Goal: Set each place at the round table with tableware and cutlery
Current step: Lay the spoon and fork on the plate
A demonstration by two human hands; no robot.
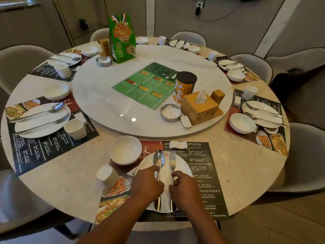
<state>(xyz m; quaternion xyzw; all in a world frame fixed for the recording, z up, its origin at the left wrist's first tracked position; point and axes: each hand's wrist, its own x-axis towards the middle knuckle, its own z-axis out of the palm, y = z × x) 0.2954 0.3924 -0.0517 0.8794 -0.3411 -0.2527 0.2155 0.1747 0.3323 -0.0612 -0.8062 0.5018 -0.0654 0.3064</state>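
Shiny spoon (158,162) and fork (172,162) lie parallel on white plate (166,175).

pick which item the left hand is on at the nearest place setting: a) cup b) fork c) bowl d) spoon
d: the left hand grips the spoon handle on the plate, while the right hand pinches the fork.

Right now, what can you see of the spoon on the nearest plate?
The spoon is shiny silver-looking metal: an oval bowl facing up and a slim handle widening at its end. It lies flat on the white plate, bowl pointing away from the person, parallel to the fork on its right. The left hand pinches its neck, hiding the mid-handle.
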